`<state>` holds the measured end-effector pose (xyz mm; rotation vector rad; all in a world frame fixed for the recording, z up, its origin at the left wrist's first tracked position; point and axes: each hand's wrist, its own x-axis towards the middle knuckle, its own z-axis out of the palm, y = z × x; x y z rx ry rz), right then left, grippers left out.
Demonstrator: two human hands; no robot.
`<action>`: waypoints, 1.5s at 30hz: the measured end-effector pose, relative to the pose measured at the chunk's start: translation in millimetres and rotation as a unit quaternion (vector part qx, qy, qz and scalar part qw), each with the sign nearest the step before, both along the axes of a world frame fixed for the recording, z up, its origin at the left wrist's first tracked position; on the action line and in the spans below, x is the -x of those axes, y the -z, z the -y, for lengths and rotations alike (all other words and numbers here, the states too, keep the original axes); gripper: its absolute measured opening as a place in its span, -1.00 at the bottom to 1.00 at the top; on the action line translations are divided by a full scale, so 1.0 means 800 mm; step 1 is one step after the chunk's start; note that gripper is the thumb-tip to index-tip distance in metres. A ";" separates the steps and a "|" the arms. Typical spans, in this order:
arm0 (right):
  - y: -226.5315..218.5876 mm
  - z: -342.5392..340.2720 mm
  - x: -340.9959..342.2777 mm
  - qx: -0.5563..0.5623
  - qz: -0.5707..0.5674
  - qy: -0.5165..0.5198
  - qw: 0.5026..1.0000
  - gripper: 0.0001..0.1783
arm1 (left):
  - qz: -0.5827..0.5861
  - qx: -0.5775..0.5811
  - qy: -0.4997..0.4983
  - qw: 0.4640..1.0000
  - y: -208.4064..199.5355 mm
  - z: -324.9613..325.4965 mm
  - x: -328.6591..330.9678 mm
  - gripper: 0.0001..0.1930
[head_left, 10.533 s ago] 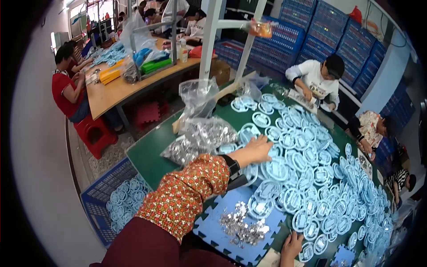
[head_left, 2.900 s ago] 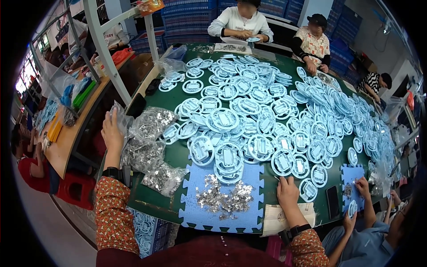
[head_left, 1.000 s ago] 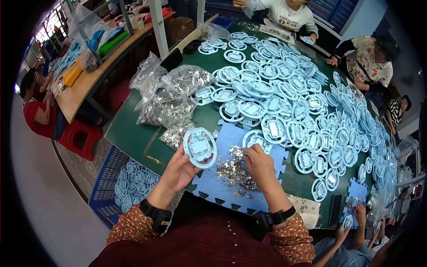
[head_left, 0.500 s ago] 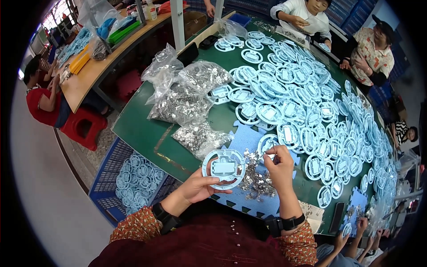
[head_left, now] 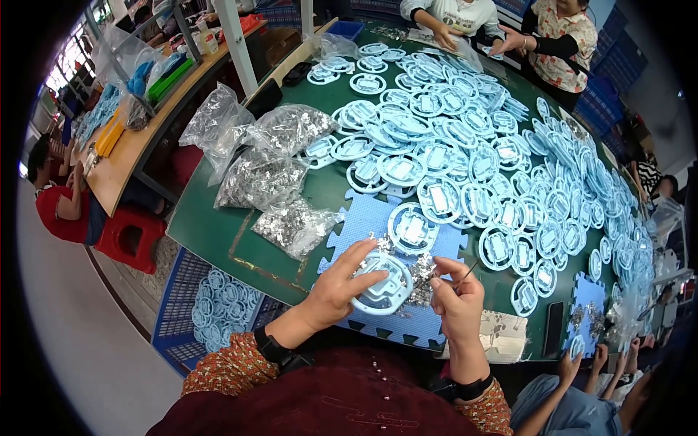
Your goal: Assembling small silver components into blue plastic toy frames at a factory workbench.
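Observation:
My left hand (head_left: 338, 287) holds a light-blue oval plastic part (head_left: 384, 296) low over the blue foam mat (head_left: 361, 216), fingers at its upper left rim and one digit across its face. My right hand (head_left: 458, 301) is closed in a pinch on a thin dark stick-like tool (head_left: 471, 269), just right of the part. Between the hands lies a heap of small silvery metal pieces (head_left: 422, 280), partly covered by them. Another light-blue oval part (head_left: 414, 227) rests on the mat just beyond the heap.
A large pile of light-blue parts (head_left: 465, 138) covers the table's middle and right. Clear bags of metal pieces (head_left: 262, 178) lie left. A blue crate (head_left: 171, 309) of parts stands below left. A dark phone (head_left: 554, 325) lies right; co-workers (head_left: 458, 22) stand across.
My left hand has turned from holding the part up, face showing, to reaching over it lower at the mat. My right hand has moved down and slightly right. The view has shifted.

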<state>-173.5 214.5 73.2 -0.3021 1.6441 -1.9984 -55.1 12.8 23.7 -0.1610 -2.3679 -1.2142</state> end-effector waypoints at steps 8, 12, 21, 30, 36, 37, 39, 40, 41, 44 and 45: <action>0.026 -0.007 -0.029 -0.019 -0.037 -0.050 0.998 -0.84 | 0.094 0.037 -0.092 0.991 -0.005 -0.020 0.009 -0.28; 0.041 -0.009 -0.028 -0.022 -0.066 -0.047 0.996 -0.87 | 0.206 -0.182 0.079 0.958 -0.010 -0.024 0.003 -0.22; 0.023 -0.012 -0.005 -0.116 -0.297 0.022 0.948 -0.92 | 0.204 -0.599 0.154 0.759 0.001 -0.040 -0.005 -0.28; 0.048 -0.018 -0.003 -0.068 -0.179 -0.007 0.981 -0.90 | 0.144 -0.646 0.205 0.721 0.007 -0.030 0.002 -0.47; 0.037 -0.008 -0.015 -0.068 -0.121 0.019 0.990 -0.79 | 0.188 -0.574 0.056 0.795 0.032 -0.027 0.000 -0.53; 0.037 -0.006 -0.015 -0.069 -0.121 0.019 0.990 -0.79 | 0.173 -0.565 0.054 0.805 0.028 -0.026 0.001 -0.51; 0.039 -0.002 -0.014 -0.101 -0.249 0.032 0.963 -0.75 | 0.169 -0.577 0.049 0.798 0.019 -0.030 0.001 -0.45; 0.039 0.000 -0.015 -0.101 -0.249 0.032 0.963 -0.75 | 0.165 -0.587 0.044 0.791 0.012 -0.033 0.002 -0.39; 0.040 0.003 -0.016 -0.104 -0.264 0.025 0.959 -0.77 | 0.165 -0.588 0.043 0.791 0.010 -0.033 0.002 -0.39; 0.037 0.011 -0.019 -0.115 -0.285 0.021 0.951 -0.79 | 0.157 -0.586 0.055 0.793 0.005 -0.033 0.002 -0.25; 0.036 0.013 -0.019 -0.124 -0.291 0.022 0.949 -0.80 | 0.165 -0.581 0.059 0.795 0.005 -0.032 0.001 -0.22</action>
